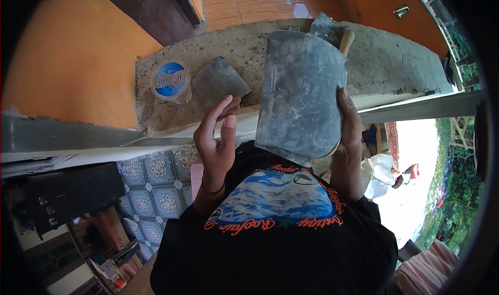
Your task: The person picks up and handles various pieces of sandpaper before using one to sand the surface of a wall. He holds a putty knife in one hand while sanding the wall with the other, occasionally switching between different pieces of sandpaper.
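My right hand point(351, 126) grips a large blue-grey flat sheet point(301, 94) by its right edge, the thumb lying along its face. The sheet has a curved top edge and pale scuff marks, and it is held up in front of my chest. To its left, my left hand point(218, 141) is raised with fingers apart, holding nothing. Beyond that hand a smaller grey flat piece point(218, 79) lies on the concrete ledge point(244, 48). Behind the sheet's upper right corner show a wooden handle point(347, 42) and a dark grey piece point(326, 27); the sheet hides the rest of them.
A clear plastic container with a blue label point(170, 80) sits at the ledge's left end, near the orange wall point(83, 61). Glossy orange tiles point(239, 1) lie beyond the ledge. Patterned blue-grey tiles point(156, 191) are lower left. White bags point(382, 170) lie on the right.
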Demonstrator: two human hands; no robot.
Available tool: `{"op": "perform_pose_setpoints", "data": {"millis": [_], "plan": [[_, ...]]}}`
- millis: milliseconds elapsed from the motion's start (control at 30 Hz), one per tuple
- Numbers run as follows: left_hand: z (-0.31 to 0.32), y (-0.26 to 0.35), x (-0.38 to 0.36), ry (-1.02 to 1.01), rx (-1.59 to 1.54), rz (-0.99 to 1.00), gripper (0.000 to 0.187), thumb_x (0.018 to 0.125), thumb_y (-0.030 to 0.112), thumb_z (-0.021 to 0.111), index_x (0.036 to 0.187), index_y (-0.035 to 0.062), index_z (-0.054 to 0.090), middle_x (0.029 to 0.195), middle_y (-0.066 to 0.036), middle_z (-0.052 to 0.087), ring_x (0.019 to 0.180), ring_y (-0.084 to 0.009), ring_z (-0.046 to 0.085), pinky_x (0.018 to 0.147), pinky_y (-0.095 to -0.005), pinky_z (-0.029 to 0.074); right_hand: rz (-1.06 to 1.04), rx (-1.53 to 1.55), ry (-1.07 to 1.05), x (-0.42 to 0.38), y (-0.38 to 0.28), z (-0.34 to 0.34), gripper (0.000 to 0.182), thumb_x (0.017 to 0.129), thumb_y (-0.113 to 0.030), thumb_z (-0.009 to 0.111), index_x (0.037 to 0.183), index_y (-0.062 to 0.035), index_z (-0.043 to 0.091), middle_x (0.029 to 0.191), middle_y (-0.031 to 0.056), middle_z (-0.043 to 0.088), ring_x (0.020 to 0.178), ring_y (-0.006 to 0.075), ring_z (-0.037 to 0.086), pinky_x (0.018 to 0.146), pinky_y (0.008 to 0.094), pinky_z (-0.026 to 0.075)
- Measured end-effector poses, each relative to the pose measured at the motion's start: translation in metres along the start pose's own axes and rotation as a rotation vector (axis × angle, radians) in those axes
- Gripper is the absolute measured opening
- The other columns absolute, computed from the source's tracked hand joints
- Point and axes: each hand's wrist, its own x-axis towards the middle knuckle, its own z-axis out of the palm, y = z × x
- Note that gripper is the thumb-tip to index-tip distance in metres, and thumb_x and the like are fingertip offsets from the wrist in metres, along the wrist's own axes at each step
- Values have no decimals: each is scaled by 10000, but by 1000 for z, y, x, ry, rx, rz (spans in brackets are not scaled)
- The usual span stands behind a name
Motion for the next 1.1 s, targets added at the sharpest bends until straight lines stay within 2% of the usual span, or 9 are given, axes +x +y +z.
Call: {"op": "perform_pose_setpoints", "data": {"millis": [67,167,267,333,467,600,767,933,1100], "plan": [[8,9,-11,-98,-292,-133,645,871,434,549,1262,-63,420,1157,-165,562,1042,-204,556,879,-308,422,76,-19,-117,1,5,16,421,901,-269,529,1171,52,492,1024,140,608,867,179,617,773,297,494],[-6,-2,-22,-274,-375,-302,767,850,536,520,1286,-79,379,1169,-155,545,1046,-187,543,873,-291,419,157,-332,-121,11,4,32,342,883,-337,574,907,-1,631,782,41,641,639,78,582,571,220,461],[-11,-4,-20,-237,-632,-390,867,821,621,486,1293,-94,353,1136,-141,562,1013,-172,553,853,-273,425,108,-649,-119,23,-10,28,369,867,-370,593,843,-5,638,761,33,628,632,66,558,555,221,436],[-16,-4,-15,-315,-565,-380,861,802,592,548,1277,-102,364,1115,-123,573,975,-155,570,818,-246,436,84,-681,-120,23,-13,32,378,859,-382,603,808,-10,637,740,37,619,612,63,533,551,220,417],[-11,-20,-16,-216,-445,-523,433,844,241,642,1144,-39,503,964,-55,617,828,-75,564,708,-185,431,-146,-1194,-79,37,-19,19,281,847,-306,614,886,-30,643,736,107,617,662,215,588,633,308,458],[-4,-17,-19,-63,-544,-525,274,863,131,598,1086,-18,544,906,-30,619,773,-49,542,672,-176,415,-850,-1688,239,50,-41,-16,341,760,-154,665,1094,-131,601,1169,178,539,1084,351,513,904,409,420],[-10,-19,-19,-26,-508,-521,251,867,109,585,1077,-23,545,934,-45,619,818,-66,553,728,-192,422,-699,-1729,314,59,-39,-36,364,769,-289,672,1094,-142,602,1295,211,441,1184,374,420,974,433,360],[-11,-21,-20,-19,-484,-495,242,872,107,579,1068,-29,541,954,-51,616,839,-72,552,742,-200,424,-710,-1800,589,82,-29,-40,395,748,-485,648,872,-111,664,1303,213,435,1216,366,390,990,469,303],[-15,-19,-24,-35,-485,-497,274,868,124,589,1084,-33,529,978,-61,609,873,-86,548,774,-215,425,-703,-1801,602,89,-28,-43,239,783,-339,625,853,-116,674,1276,195,473,1231,344,382,995,469,297]]}}
